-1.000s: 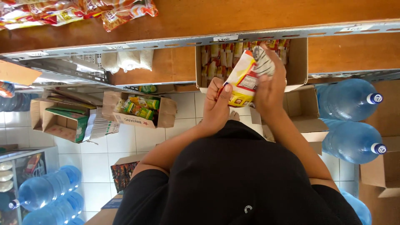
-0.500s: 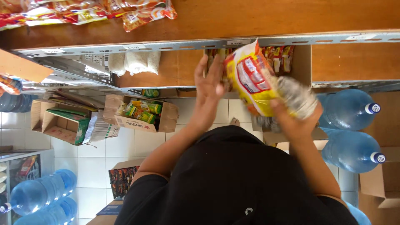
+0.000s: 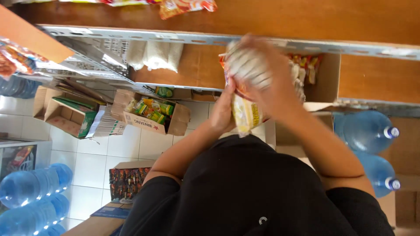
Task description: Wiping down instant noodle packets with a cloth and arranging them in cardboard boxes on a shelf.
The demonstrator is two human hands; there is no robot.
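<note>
Right hand (image 3: 271, 83), half a second ago out to right holding yellow-red plastic snack packet (image 3: 246, 114), now moving inward over it, fingers closed. Left hand (image 3: 224, 111) clasping packet's left edge. Packet now sitting between hands, before open cardboard box (image 3: 326, 78) on wooden shelf (image 3: 192, 65).

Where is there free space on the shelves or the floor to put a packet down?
Bare wood shows on the middle shelf between the white sacks and the open carton near the hands. The white floor tiles lie bare between the cardboard boxes and the blue water jugs. The carton itself is crowded with packets.
</note>
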